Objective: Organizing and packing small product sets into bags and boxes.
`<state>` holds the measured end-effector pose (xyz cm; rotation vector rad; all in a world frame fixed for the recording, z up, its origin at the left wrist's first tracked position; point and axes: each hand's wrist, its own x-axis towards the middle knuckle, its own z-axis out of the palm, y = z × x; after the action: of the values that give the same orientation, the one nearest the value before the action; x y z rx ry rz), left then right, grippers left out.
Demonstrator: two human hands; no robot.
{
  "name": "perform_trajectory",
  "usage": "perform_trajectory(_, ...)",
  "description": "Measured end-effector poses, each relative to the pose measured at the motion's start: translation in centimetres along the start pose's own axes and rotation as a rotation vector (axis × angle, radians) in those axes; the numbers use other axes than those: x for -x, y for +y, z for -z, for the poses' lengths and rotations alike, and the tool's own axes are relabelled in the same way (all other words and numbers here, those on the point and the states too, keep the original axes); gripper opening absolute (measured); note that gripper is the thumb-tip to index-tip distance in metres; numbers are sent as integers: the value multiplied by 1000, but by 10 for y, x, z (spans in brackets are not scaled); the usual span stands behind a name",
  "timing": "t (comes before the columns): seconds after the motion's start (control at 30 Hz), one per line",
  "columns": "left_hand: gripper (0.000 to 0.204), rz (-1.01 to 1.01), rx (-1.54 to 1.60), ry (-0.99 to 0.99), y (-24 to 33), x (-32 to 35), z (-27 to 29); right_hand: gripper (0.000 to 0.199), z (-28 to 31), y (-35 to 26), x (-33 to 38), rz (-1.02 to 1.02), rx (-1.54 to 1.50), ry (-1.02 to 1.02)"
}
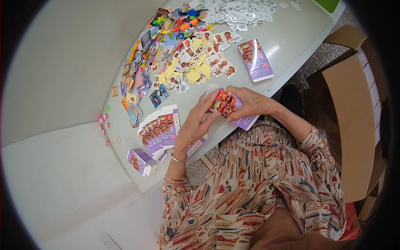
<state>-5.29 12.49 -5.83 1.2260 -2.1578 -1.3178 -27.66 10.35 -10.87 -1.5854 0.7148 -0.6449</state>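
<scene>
Between my two hands, over the table's near edge, is a small purple carton (pixel 227 103) printed with cartoon figures. My right hand (pixel 253 102) grips its right side, thumb and fingers bent around it. My left hand (pixel 195 122) has its fingers closed on the left end, where a whitish flap (pixel 211 91) sticks up. What is inside the carton cannot be seen. Beside my left hand lies a fanned pile of flat purple cartons (pixel 160 130). A formed carton (pixel 141 161) rests at the table's left corner, and another purple carton (pixel 255 60) lies beyond my right hand.
A heap of small colourful toys (pixel 179 27), cards and yellow-and-white stickers (pixel 200 62) covers the table's far left. White packets (pixel 237 12) spread behind it. An open cardboard box (pixel 348 121) stands at the right. Pink beads (pixel 103 123) lie by the wall.
</scene>
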Motion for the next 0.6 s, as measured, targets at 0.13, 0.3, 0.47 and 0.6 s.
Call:
perform_trajectory(0.13, 52, -30, -31, 308, 17, -5, -26, 50, 2, 11, -1, -43, 54, 88)
perform_trajectory(0.3, 34, 302, 763, 447, 8, -7, -22, 49, 0, 3, 2, -71, 39, 61)
perform_trajectory(0.47, 27, 346, 930, 407, 4, -7, -13, 50, 1, 1, 2, -54, 16, 39)
perform_trajectory(0.6, 27, 376, 889, 455, 2, -6, -15, 51, -1, 1, 3, -31, 28, 33)
